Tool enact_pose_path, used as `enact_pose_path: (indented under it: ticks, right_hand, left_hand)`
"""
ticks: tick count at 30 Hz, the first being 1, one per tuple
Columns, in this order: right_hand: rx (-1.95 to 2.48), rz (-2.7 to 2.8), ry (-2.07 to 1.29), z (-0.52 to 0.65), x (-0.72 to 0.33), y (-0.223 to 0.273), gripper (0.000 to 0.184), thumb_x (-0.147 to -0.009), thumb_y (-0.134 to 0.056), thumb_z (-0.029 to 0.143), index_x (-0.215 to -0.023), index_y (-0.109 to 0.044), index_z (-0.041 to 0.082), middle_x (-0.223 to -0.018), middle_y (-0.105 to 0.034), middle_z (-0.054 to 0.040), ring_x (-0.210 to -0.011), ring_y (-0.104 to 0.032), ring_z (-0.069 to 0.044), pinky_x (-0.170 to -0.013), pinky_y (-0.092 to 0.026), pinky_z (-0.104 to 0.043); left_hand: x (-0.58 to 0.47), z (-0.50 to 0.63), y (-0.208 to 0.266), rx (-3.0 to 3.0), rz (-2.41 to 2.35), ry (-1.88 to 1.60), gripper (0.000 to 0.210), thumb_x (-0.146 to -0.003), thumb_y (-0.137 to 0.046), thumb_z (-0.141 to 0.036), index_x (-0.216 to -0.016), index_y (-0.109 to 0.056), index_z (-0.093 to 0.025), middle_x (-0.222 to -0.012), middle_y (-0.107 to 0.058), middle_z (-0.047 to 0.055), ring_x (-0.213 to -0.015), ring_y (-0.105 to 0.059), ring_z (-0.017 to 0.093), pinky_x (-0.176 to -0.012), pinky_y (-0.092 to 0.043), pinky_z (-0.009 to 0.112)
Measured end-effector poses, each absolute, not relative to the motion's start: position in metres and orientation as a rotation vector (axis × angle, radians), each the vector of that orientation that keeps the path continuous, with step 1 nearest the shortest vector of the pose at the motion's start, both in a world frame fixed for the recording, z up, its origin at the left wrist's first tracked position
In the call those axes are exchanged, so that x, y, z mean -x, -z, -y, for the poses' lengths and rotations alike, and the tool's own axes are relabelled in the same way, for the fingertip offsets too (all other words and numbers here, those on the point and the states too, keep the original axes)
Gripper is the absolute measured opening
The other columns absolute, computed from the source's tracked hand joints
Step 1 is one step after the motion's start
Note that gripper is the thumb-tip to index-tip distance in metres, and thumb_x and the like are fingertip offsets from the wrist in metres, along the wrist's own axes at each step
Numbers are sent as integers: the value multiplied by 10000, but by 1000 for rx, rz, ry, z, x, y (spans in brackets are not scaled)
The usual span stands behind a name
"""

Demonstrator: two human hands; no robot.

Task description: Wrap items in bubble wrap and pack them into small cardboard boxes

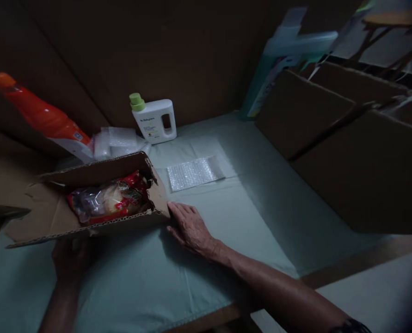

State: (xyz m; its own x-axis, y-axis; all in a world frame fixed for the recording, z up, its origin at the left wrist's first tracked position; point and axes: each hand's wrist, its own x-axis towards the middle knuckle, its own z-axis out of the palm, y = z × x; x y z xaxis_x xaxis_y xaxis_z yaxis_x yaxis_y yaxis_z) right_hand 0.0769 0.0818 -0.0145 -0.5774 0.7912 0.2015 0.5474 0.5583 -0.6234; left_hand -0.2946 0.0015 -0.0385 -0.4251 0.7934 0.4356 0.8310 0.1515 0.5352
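Observation:
An open cardboard box (164, 200) with ragged, torn edges lies on the left part of the table. Inside it is a clear and red plastic food packet (105, 199). My right hand (192, 229) holds the box's near right corner, with the fingers against its end and the thumb apart below. In shadow under the near side, my left hand (72, 259) is curled against the box; its fingertips are hidden. A flat piece of bubble wrap (195, 173) rests on the cloth just beyond my right hand.
A white jug with a green cap (155, 121) stands behind the box. Left of it are more bubble wrap (117, 141) and an orange-red bottle (49, 115). Large cardboard boxes (358, 175) and a teal liquid bottle (264, 76) border the right. Pale green cloth (226, 222) covers the table.

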Motion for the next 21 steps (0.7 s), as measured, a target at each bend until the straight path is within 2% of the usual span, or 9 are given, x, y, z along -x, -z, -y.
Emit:
enact_pose_path:
  ticks: [3, 7, 11, 15, 18, 21]
  right_hand:
    - [1114, 2341, -714, -82, -78, 13, 604, -954, -563, 313, -1488, -422, 69, -1469, -541, -197, -1341, -496, -298, -1102, -389, -459]
    - [1105, 2336, -730, -85, -78, 11, 600, -957, -549, 330, -1494, -415, 97, -1485, -530, -181, -1352, -490, -292, -1115, -372, -450]
    - [1094, 2311, -725, -88, -76, 11, 629, -935, -564, 382, -1491, -417, 126, -1450, -559, -183, -1323, -517, -309, -1098, -384, -477]
    - [1108, 2280, -697, -90, -75, 13, 607, -894, -593, 381, -1445, -475, 154, -1347, -637, -148, -1222, -583, -315, -1053, -424, -478]
    - [1170, 2286, -659, -97, -77, 5, 476, -922, -523, 320, -1376, -539, 179, -1278, -675, -95, -1139, -627, -256, -986, -489, -400]
    - [1370, 2297, -484, -118, -73, -13, 466, -899, -461, 178, -1354, -558, 160, -1327, -644, -99, -1180, -602, -229, -985, -492, -358]
  left_hand:
    - [288, -2, 36, 1686, 2346, 1197, 291, -709, -596, -401, -912, -633, -196, -903, -675, 70, -907, -650, 288, -832, -544, 427]
    - [274, -4, 24, 1744, 2382, 1221, 341, -691, -587, -429, -914, -650, -178, -823, -686, 48, -818, -663, 263, -730, -545, 352]
    - [257, -8, 10, 1736, 2356, 1361, 360, -693, -596, -437, -930, -654, -172, -795, -686, 43, -797, -665, 258, -696, -526, 325]
    - [244, -12, 4, 1699, 2365, 1491, 313, -672, -595, -445, -845, -625, -186, -724, -658, 30, -725, -641, 236, -649, -510, 312]
    - [240, -14, 4, 1717, 2408, 1538, 315, -670, -588, -446, -844, -622, -186, -716, -657, 26, -693, -636, 221, -633, -509, 303]
    - [238, -17, 6, 1830, 2382, 1545, 372, -703, -575, -428, -962, -655, -174, -823, -702, 48, -783, -673, 233, -732, -540, 321]
